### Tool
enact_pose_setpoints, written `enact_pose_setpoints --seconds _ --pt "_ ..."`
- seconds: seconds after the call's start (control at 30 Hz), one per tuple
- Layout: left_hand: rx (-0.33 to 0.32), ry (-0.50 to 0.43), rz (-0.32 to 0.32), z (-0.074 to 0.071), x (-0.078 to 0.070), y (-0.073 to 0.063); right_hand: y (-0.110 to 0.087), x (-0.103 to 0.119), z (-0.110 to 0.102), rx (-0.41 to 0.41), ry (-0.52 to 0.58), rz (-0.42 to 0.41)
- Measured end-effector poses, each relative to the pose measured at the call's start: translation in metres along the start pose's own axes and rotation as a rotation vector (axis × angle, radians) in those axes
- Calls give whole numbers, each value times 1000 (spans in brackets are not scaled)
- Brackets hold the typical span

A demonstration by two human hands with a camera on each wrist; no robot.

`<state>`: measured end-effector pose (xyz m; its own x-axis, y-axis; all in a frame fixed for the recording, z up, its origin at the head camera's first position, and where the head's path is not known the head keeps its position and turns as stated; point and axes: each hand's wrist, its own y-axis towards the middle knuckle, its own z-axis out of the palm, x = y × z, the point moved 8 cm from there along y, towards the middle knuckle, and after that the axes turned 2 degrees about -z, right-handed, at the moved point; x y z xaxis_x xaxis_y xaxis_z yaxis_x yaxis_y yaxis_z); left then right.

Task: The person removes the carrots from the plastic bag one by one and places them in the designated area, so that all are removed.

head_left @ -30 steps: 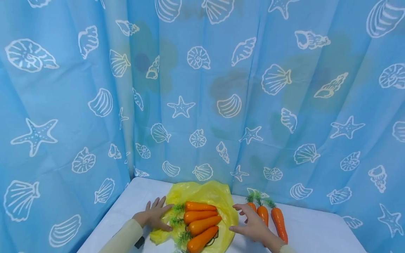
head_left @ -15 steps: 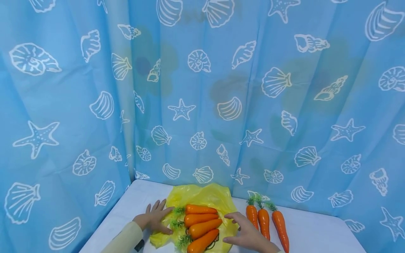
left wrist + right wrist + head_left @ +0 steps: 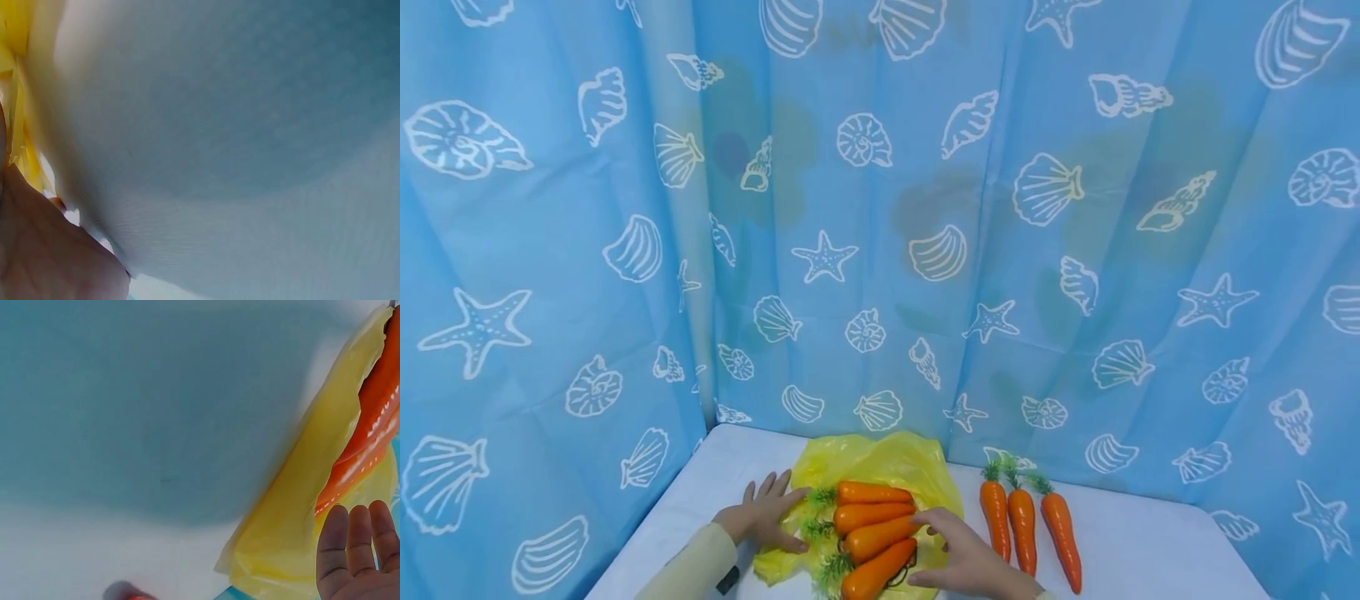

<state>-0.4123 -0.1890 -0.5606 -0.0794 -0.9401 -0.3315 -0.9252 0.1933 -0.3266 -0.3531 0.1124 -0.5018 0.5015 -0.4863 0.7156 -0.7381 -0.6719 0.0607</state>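
Several orange carrots [image 3: 874, 542] with green frilly tops lie side by side on a spread yellow plastic bag [image 3: 887, 454], tips towards the right. My left hand [image 3: 763, 512] rests with spread fingers at the bag's left edge, beside the carrot tops; in the left wrist view only part of this hand [image 3: 56, 250] shows against yellow plastic. From the right, my right hand [image 3: 962, 554] reaches over the bag, its fingertips close to the carrot tips, thumb apart. Nothing is held in it. The right wrist view has its fingers [image 3: 359, 540] extended beside the bag.
Three more carrots [image 3: 1021, 525] lie on the white table [image 3: 1120, 533] to the right of my right hand. A small dark object [image 3: 727, 581] sits partly hidden by my left sleeve. Blue curtains [image 3: 880, 250] with white shells enclose the table behind and at the left.
My right hand has moved left, from beside the bag's right edge to the carrot tips on it. The left hand stays in about the same place. The carrots have not visibly moved.
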Motion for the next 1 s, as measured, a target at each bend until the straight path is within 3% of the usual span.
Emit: enact_pose_setpoints --seconds 0.57,0.8,1.0 --pt "-1 1 -22 -3 -3 -3 10 14 26 37 63 4" --pt "-10 2 -27 -2 -1 -1 15 19 37 97 151 99" --pt "-10 5 -23 -1 -1 -1 18 24 40 106 127 88"
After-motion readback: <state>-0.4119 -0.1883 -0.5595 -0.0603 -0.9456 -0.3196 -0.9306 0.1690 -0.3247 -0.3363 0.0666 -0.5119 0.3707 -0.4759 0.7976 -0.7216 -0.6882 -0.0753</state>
